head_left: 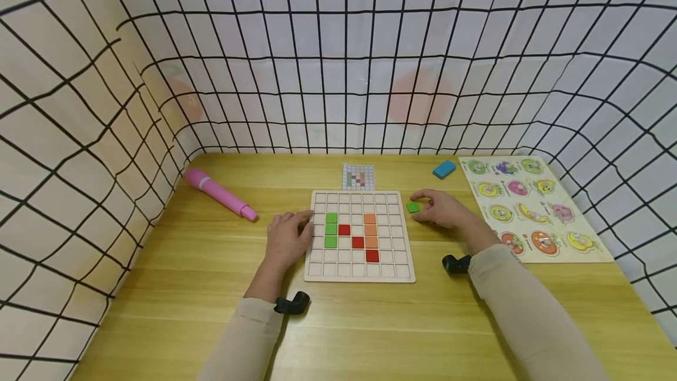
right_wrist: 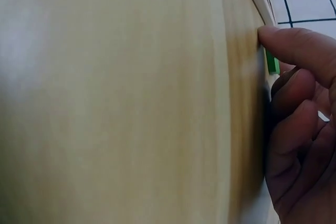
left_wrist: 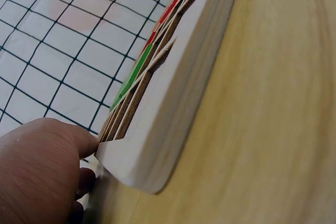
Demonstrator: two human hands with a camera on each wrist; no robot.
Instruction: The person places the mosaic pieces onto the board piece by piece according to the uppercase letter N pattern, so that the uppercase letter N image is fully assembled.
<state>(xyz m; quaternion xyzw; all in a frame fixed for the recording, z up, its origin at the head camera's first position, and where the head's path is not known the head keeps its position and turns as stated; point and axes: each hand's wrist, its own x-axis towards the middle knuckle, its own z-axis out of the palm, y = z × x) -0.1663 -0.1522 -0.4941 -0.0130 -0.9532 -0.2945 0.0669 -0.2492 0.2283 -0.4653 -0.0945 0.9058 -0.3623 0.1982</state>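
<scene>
A pale wooden grid board (head_left: 359, 272) lies flat on the table, with green, red and orange square tiles set in some cells. At its left edge rests my left hand (head_left: 288, 239), the thumb and index finger touching the rim. The left wrist view shows the thumb (left_wrist: 79, 139) against the board's corner (left_wrist: 128, 166); the other fingers are mostly hidden. Just right of the board, my right hand (head_left: 441, 209) pinches a green square tile (head_left: 412, 207) between thumb and index finger. In the right wrist view the thumb partly covers this tile (right_wrist: 271, 62).
Behind the board lies a small printed pattern card (head_left: 358, 177). A pink marker-shaped stick (head_left: 222, 194) is at left, and a blue block (head_left: 444, 169) at back right. A fruit picture board (head_left: 534, 210) lies beyond my right hand. Black wire mesh (head_left: 346, 81) encloses the table.
</scene>
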